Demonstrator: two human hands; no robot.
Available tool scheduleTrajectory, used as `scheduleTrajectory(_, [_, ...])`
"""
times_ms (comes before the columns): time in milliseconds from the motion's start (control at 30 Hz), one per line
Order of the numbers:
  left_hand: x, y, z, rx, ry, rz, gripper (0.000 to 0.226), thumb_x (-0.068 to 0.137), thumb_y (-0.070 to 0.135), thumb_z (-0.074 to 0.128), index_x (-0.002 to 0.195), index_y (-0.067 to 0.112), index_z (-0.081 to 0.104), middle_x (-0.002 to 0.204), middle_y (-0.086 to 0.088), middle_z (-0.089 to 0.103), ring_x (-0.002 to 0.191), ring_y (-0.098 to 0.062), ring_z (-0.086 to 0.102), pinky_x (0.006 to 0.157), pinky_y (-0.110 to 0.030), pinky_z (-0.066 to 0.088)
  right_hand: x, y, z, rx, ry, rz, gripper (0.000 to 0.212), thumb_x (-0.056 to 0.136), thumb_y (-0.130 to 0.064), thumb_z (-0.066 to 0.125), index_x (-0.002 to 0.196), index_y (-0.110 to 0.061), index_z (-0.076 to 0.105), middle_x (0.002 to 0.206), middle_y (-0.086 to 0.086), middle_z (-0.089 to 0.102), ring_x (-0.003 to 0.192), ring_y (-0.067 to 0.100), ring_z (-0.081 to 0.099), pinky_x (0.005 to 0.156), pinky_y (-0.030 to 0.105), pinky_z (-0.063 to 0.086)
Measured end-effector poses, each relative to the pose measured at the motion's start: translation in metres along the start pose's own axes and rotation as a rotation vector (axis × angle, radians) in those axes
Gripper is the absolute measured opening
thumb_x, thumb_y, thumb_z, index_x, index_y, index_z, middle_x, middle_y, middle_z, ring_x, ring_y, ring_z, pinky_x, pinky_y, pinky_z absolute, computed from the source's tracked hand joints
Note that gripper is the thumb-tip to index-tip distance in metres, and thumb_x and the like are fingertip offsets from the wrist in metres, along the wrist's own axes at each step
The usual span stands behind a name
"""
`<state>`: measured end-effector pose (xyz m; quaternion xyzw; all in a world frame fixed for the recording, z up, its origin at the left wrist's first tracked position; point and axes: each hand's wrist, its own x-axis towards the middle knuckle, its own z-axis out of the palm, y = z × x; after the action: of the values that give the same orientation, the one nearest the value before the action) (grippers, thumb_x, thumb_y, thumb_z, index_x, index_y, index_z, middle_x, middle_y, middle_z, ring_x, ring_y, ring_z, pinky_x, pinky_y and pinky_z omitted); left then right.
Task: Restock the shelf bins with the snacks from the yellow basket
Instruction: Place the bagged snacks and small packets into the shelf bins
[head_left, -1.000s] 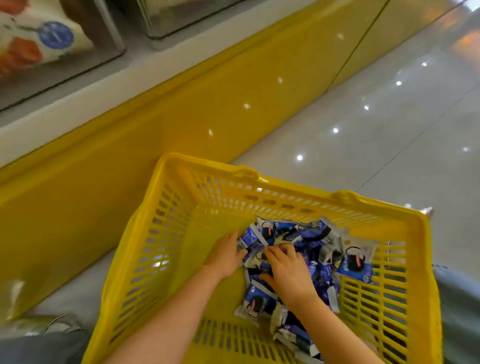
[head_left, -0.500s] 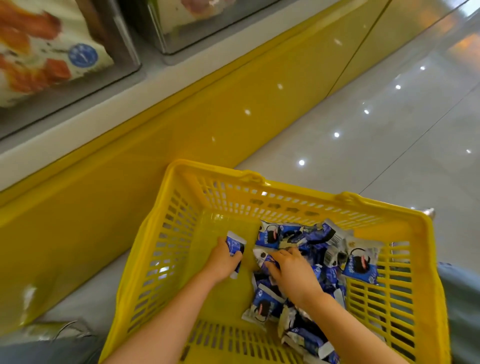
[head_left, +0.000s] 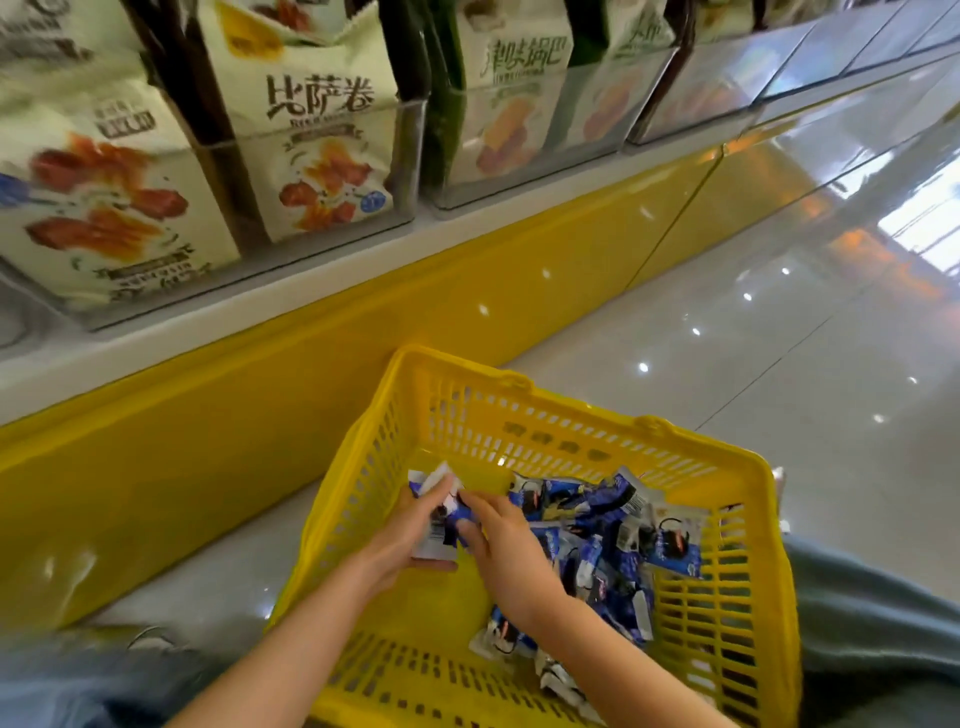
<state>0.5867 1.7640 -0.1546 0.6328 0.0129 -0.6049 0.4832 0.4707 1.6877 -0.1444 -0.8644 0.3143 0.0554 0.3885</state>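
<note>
The snack packets (head_left: 597, 545), small blue-and-white sachets, lay heaped in the right half of the yellow basket (head_left: 545, 436), with a few strays toward its near edge. A small bunch, the held packets (head_left: 439, 519), was raised just above the basket's bare left floor. The left hand (head_left: 400, 545) had its grip closed round that bunch from below. The right hand (head_left: 509, 551) met it from the other side, its fingertips (head_left: 465, 501) and thumb apparently pinching one packet of the bunch, as if adding it or squaring the stack.

The step in hand looked like gathering a handful, so the restocking had barely got under way; most of the packets were in the basket.

The basket sat on the glossy floor (head_left: 779, 364) between denim-clad knees (head_left: 857, 623), close to the shelf's yellow base panel (head_left: 260, 415). Above it ran clear shelf bins (head_left: 410, 156) holding large upright snack bags (head_left: 322, 119); no bin for the small blue packets was in view.

The next move would call for a firm hold on the slippery bunch, a lift clear of the basket's rim, and finding the right bin, probably higher or further along.
</note>
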Motion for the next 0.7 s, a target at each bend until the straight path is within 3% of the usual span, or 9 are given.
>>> scheduleTrajectory(100, [-0.022,0.009,-0.009,0.007,0.007,0.193,0.037,0.097,0.036,0.040,0.130,0.022,0.049,0.120,-0.015,0.062,0.095,-0.028,0.064,0.072,-0.038,0.054,-0.009,-0.020,-0.005,0.165,0.068,0.022,0.037,0.096,-0.030,0.048,0.132,-0.023,0.043,0.127,-0.007,0.046,0.116,0.008,0.045,0.090,0.011,0.035])
scheduleTrajectory(167, [-0.037,0.015,-0.012,0.005,-0.004,0.276,0.031,0.098,0.035,0.039,0.123,0.027,0.054,0.111,-0.009,0.067,0.086,-0.022,0.066,0.068,-0.035,0.055,-0.013,-0.036,-0.011,0.356,0.073,0.117,0.039,0.092,-0.031,0.056,0.127,-0.021,0.041,0.114,-0.015,0.049,0.103,0.001,0.049,0.078,0.002,0.038])
scheduleTrajectory(233, [-0.048,0.021,-0.015,0.043,0.024,0.344,0.026,0.097,0.035,0.039,0.116,0.026,0.055,0.103,-0.004,0.069,0.083,-0.017,0.067,0.064,-0.030,0.055,-0.015,-0.051,-0.017,0.442,0.033,0.149,0.042,0.089,-0.032,0.061,0.125,-0.020,0.044,0.107,-0.018,0.051,0.094,-0.001,0.053,0.069,0.002,0.041])
scheduleTrajectory(400, [-0.077,0.039,-0.031,0.108,0.079,0.531,0.012,0.097,0.026,0.042,0.106,0.028,0.050,0.106,-0.004,0.067,0.089,-0.019,0.066,0.079,-0.043,0.055,-0.020,-0.085,-0.044,0.488,0.002,0.081,0.030,0.081,-0.025,0.072,0.107,-0.015,0.063,0.108,0.001,0.066,0.102,0.014,0.061,0.084,0.023,0.048])
scheduleTrajectory(500, [-0.101,0.049,-0.045,0.180,0.035,0.581,0.014,0.097,0.028,0.041,0.108,0.029,0.050,0.093,-0.002,0.067,0.076,-0.020,0.066,0.063,-0.038,0.057,-0.028,-0.106,-0.059,0.527,0.001,0.042,0.023,0.076,-0.019,0.076,0.095,-0.022,0.064,0.104,-0.001,0.067,0.099,0.015,0.062,0.083,0.024,0.047])
scheduleTrajectory(700, [-0.148,0.066,-0.085,0.334,0.045,0.719,0.017,0.093,0.030,0.046,0.109,0.028,0.051,0.087,0.006,0.063,0.066,-0.001,0.063,0.054,-0.025,0.054,-0.038,-0.150,-0.074,0.796,-0.081,-0.003,0.030,0.082,-0.006,0.067,0.109,-0.019,0.062,0.105,0.003,0.071,0.092,0.010,0.068,0.072,0.016,0.052])
